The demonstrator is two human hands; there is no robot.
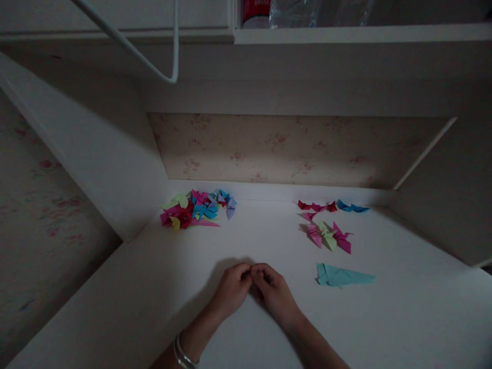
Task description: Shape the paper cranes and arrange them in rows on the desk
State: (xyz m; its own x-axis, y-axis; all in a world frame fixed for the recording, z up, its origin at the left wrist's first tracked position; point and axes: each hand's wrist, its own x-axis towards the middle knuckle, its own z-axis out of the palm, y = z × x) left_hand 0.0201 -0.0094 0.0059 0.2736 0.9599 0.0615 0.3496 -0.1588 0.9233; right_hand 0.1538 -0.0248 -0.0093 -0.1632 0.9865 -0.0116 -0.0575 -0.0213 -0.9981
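Near the middle of the white desk, my left hand (232,288) and my right hand (273,290) meet at the fingertips. Both are closed, with thumbs and fingers pinched together. Whatever lies between them is hidden or too small to make out. To the right of my right hand lies a folded teal paper (342,275), long and pointed. Behind it sit a pink folded paper crane (314,236), a pale green one (328,238) and a magenta one (342,237).
A heap of colourful folded papers (203,211) lies at the back left. Red folded pieces (317,206) and blue ones (351,207) lie at the back right. A shelf (346,35) overhangs the desk (261,236), and a white bent rod (134,53) hangs at upper left.
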